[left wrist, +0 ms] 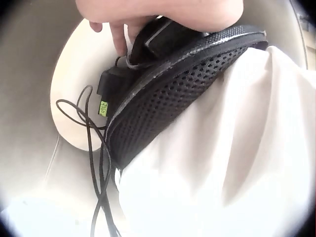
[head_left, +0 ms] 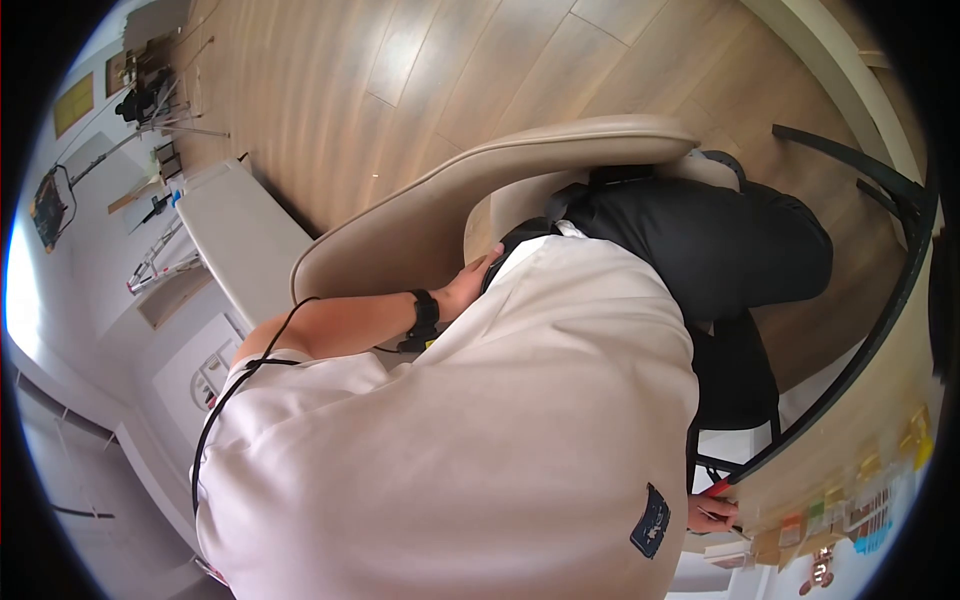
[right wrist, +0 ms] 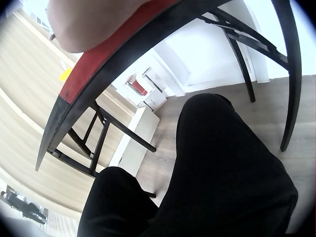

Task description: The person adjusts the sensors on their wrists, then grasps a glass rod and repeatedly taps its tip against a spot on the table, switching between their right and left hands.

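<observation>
At the waist, the left hand [head_left: 474, 282] lies against a black pouch [head_left: 520, 240] beside the white shirt. In the left wrist view this hand [left wrist: 163, 14] grips the top of the mesh-sided pouch [left wrist: 168, 98], some fingers reaching down behind a black box-shaped part; a cable with a green label [left wrist: 103, 108] hangs alongside. The right hand [head_left: 712, 513] is at the table's edge, partly beyond the shirt. In the right wrist view only the heel of the right hand [right wrist: 94, 22] shows, over the red edge strip [right wrist: 91, 71]; its fingers are out of view.
A beige chair [head_left: 400, 220] surrounds the seated person's left side. Black trousered legs [right wrist: 227, 163] extend beside the table's black metal legs [right wrist: 128, 133]. Small items [head_left: 870, 520] lie on the table. A long pale table [head_left: 245, 235] stands to the left, and a person sits far off [right wrist: 24, 207].
</observation>
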Motion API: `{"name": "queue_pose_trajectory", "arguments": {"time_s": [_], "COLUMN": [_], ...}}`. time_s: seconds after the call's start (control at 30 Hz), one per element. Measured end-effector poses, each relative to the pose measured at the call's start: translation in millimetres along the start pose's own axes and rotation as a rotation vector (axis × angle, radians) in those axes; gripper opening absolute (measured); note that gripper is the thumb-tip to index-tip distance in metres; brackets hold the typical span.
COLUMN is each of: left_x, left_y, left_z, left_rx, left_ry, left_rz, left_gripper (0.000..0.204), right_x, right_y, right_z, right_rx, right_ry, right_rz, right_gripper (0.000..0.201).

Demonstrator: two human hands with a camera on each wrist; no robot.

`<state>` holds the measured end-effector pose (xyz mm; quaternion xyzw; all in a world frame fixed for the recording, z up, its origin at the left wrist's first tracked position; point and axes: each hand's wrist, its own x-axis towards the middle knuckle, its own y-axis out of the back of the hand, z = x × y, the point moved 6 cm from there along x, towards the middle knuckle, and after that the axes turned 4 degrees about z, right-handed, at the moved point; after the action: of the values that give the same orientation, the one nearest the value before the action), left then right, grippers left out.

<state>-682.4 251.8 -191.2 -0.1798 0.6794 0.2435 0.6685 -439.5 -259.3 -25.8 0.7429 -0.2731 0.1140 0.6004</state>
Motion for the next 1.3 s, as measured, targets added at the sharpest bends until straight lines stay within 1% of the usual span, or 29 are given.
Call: {"name": "queue_pose_trajectory", "arguments": {"time_s": [0.03, 0.1, 0.13, 0.17, 0.2, 0.23, 0.3, 0.33, 0.4, 0.43, 0.57, 0.6, 0.63, 0.67, 0.7, 0.73, 0.77, 0.83, 0.87, 0.93, 0.97, 1.03, 1.07, 1.1, 1.13, 1.17, 1.23, 1.27, 1.3], "left_x": [-11, -52, -64, -75, -79, -72, -46, -39, -30, -24, -55, -59, -59, -57, -53, -56, -59, -67, -68, -72, -73, -65, -49, -25, -16, -6, 1, 5, 11], "left_y": [-4, -17, -21, -28, -33, -30, -19, -14, -4, 7, -2, -6, -7, -5, 0, -4, -5, -15, -17, -18, -20, -13, -2, 10, 6, 8, 2, -8, -19], "left_z": [11, 65, 80, 88, 91, 90, 59, 57, 41, 45, 82, 87, 92, 92, 93, 100, 108, 120, 118, 122, 121, 121, 118, 110, 114, 117, 135, 141, 148], "left_rx": [0.003, 0.394, 0.400, 0.396, 0.392, 0.415, 0.219, 0.243, 0.048, 0.219, 0.326, 0.367, 0.406, 0.421, 0.578, 0.733, 0.737, 0.846, 0.853, 1.072, 1.087, 1.023, 1.039, 0.962, 0.884, 0.902, 0.643, 0.666, 0.671], "left_ry": [-0.003, -0.170, -0.170, -0.128, -0.085, -0.087, 0.122, 0.128, 0.371, 0.132, 0.182, 0.182, 0.178, 0.177, 0.109, 0.038, 0.040, 0.006, 0.004, -0.065, -0.067, 0.011, 0.006, -0.010, -0.025, -0.025, -0.055, -0.057, -0.124], "left_rz": [0.002, 0.077, 0.077, 0.026, -0.025, -0.027, -0.102, -0.111, -0.155, -0.219, -0.298, -0.199, -0.099, -0.102, -0.122, -0.142, -0.143, -0.231, -0.228, -0.181, -0.179, 0.014, 0.015, -0.130, -0.275, -0.279, -0.184, -0.189, -0.161], "left_gripper": [0.098, 0.097, 0.097, 0.095, 0.094, 0.094, 0.089, 0.089, 0.082, 0.075, 0.073, 0.076, 0.079, 0.079, 0.083, 0.087, 0.087, 0.081, 0.081, 0.076, 0.076, 0.068, 0.068, 0.065, 0.063, 0.063, 0.054, 0.054, 0.050], "right_x": [0, 0, 0, 0, 0, -3, -3, -4, -4, -5, -12, -12, -12, -12, -14, -14, -13, -11, -13, -15, -15, -17, -17, -19, -19, -19, -19, -20, -21], "right_y": [-1, -2, -2, -1, -1, -1, 1, 3, 4, 4, 6, 7, 6, 6, 6, 6, 6, 4, 5, 5, 6, 6, 6, 5, 5, 4, 4, 4, 4], "right_z": [0, -1, 0, 0, 0, 3, 12, 11, 3, 7, 17, 19, 15, 12, 17, 18, 14, 15, 17, 18, 17, 18, 17, 18, 17, 15, 14, 14, 13], "right_rx": [-0.006, -0.022, -0.032, -0.014, 0.004, -0.008, -0.040, -0.062, -0.041, -0.029, -0.008, -0.023, -0.021, -0.016, -0.050, -0.055, -0.058, -0.058, -0.033, -0.011, -0.033, -0.065, -0.057, -0.051, -0.062, -0.065, -0.046, -0.060, -0.062], "right_ry": [-0.011, -0.036, -0.047, -0.031, -0.015, -0.034, -0.020, -0.032, -0.021, 0.009, -0.075, -0.088, -0.040, 0.010, -0.020, -0.025, 0.003, 0.032, 0.042, 0.037, 0.047, 0.040, 0.040, 0.041, 0.027, 0.052, 0.061, 0.045, 0.035], "right_rz": [0.004, 0.014, 0.016, 0.017, 0.019, 0.026, 0.019, 0.026, 0.028, 0.030, 0.049, 0.055, 0.067, 0.077, 0.029, 0.033, 0.037, 0.037, 0.064, 0.096, 0.090, 0.095, 0.092, 0.090, 0.097, 0.102, 0.107, 0.115, 0.130], "right_gripper": [0.027, 0.027, 0.027, 0.027, 0.027, 0.027, 0.028, 0.028, 0.028, 0.026, 0.026, 0.026, 0.025, 0.025, 0.020, 0.020, 0.020, 0.019, 0.022, 0.025, 0.025, 0.025, 0.024, 0.023, 0.023, 0.021, 0.020, 0.020, 0.021]}}
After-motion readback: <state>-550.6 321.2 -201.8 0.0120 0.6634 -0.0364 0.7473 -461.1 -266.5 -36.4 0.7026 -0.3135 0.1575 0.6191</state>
